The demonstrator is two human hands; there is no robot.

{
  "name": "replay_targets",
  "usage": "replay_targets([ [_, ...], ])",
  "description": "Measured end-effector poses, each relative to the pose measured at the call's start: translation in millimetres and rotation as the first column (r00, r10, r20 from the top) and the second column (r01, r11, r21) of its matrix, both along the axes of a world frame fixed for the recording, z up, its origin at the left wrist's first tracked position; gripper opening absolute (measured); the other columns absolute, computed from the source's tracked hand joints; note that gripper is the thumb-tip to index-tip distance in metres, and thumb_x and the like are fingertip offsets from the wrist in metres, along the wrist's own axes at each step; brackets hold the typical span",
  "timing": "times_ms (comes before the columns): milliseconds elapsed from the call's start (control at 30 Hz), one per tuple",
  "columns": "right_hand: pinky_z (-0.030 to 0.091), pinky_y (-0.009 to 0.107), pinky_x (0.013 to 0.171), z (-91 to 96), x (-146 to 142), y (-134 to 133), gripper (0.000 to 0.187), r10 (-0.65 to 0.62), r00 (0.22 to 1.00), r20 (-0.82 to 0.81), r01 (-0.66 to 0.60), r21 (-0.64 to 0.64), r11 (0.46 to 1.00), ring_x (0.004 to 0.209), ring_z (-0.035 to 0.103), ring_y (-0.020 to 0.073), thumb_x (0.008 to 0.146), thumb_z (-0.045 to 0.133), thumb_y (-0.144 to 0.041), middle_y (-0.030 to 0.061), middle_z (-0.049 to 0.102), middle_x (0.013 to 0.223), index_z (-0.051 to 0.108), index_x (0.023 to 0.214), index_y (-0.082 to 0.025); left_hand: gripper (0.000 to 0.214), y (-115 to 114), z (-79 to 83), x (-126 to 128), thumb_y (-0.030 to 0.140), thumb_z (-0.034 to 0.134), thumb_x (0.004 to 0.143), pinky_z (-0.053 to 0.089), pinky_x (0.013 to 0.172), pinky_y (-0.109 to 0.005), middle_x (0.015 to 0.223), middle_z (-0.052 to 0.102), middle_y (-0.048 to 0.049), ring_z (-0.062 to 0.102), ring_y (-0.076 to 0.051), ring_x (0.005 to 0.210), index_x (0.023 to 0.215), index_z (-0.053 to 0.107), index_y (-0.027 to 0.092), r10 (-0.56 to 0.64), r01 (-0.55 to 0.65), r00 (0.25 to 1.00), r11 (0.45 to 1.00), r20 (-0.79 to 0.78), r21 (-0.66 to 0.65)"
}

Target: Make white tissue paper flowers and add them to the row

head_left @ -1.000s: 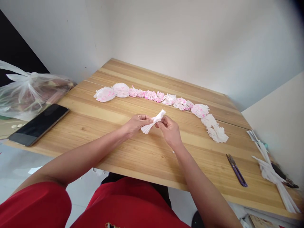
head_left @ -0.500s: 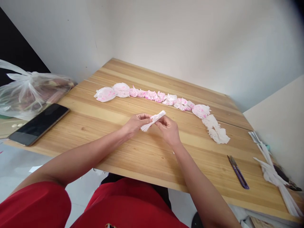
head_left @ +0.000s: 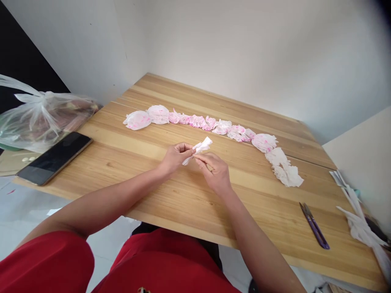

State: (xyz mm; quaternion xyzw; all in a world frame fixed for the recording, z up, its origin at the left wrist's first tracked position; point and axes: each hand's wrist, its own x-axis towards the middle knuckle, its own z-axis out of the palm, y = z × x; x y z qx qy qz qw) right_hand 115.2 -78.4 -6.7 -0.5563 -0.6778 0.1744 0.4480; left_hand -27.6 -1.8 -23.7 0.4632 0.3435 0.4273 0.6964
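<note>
A strip of white, pleated tissue paper [head_left: 203, 145] is pinched at its middle by my left hand [head_left: 177, 158], its two ends fanning out a little. At the paper's near side, my right hand [head_left: 215, 171] has thumb and forefinger pressed together against its middle; whether a thin thread is between those fingertips cannot be made out. Beyond both hands, a curved row of crumpled tissue paper flowers [head_left: 197, 121], white with pink marks, lies across the table.
Purple-handled thread snips [head_left: 314, 226] lie at the right. A dark phone [head_left: 55, 158] rests at the left edge beside a knotted clear plastic bag [head_left: 45, 118]. White plastic strips [head_left: 363, 221] lie along the right edge of the wooden table [head_left: 171, 203].
My right fingers have shifted from the paper's far half to its middle, near the left fingertips. The far end of the paper now spreads wider. The view has turned slightly.
</note>
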Motion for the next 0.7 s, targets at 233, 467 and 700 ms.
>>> replay_targets([
  [233, 0.048, 0.031, 0.071, -8.8, 4.1, 2.6, 0.032, -0.075, 0.989, -0.129, 0.059, -0.118, 0.991, 0.072, 0.060, 0.0164, 0.089, 0.053, -0.042, 0.0022, 0.068, 0.082, 0.070, 0.110, -0.025, 0.015, -11.0, 5.8, 0.6, 0.030, 0.066, 0.076, 0.042, 0.065, -0.024, 0.073, 0.067, -0.0021, 0.058, -0.012, 0.066, 0.073, 0.065, 0.015, 0.037, 0.039, 0.976, 0.940, -0.216, 0.338],
  [467, 0.046, 0.026, 0.060, -7.8, -2.2, 2.8, 0.026, -0.135, 0.912, -0.388, 0.081, -0.152, 0.985, 0.063, 0.056, 0.0127, 0.079, 0.066, -0.044, -0.0004, 0.065, 0.072, 0.069, 0.091, -0.022, 0.013, -11.0, 2.3, -3.8, 0.018, 0.055, 0.082, 0.041, 0.065, -0.024, 0.076, 0.068, -0.0033, 0.059, -0.014, 0.069, 0.078, 0.068, 0.018, 0.346, 0.143, 0.828, 0.632, -0.442, 0.762],
  [700, 0.044, 0.025, 0.057, -12.2, -6.1, 3.7, 0.019, -0.145, 0.879, -0.454, 0.060, -0.196, 0.979, 0.059, 0.052, 0.0108, 0.077, 0.068, -0.039, -0.0017, 0.061, 0.066, 0.067, 0.078, -0.019, 0.013, -6.6, 1.0, -3.1, 0.021, 0.058, 0.081, 0.046, 0.070, -0.025, 0.081, 0.069, -0.0046, 0.061, -0.013, 0.074, 0.084, 0.069, 0.015, 0.248, 0.033, 0.903, 0.774, -0.351, 0.632],
])
